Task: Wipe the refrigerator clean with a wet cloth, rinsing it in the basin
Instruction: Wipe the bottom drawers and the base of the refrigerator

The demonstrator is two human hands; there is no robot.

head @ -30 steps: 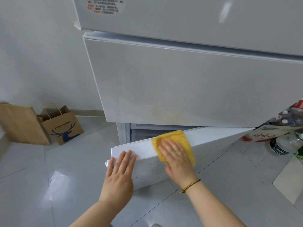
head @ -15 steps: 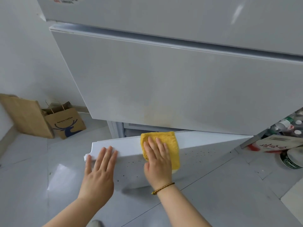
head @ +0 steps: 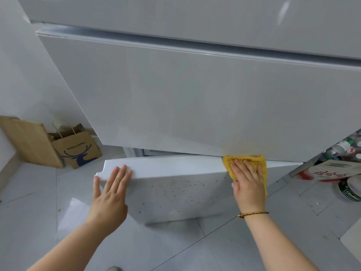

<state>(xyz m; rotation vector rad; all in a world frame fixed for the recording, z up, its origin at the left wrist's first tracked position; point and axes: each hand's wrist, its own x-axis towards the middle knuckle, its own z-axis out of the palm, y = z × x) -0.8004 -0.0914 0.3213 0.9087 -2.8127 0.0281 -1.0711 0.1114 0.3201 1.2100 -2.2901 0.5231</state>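
One yellow, nubby cloth (head: 246,159) lies on the top edge of the refrigerator's (head: 175,12) open bottom door (head: 175,194), just under the middle door (head: 195,104). The right hand (head: 247,182) presses it flat, grip apart, fingers straight. The left hand (head: 111,194), grip likewise apart, rests flat on the same edge near its left end. The door's smooth white face carries dark specks. Two brown paper bags (head: 78,147) stand on the tiled floor (head: 29,222).

Bare forearms, a thin gold-and-dark cord bracelet (head: 253,214) on the right wrist
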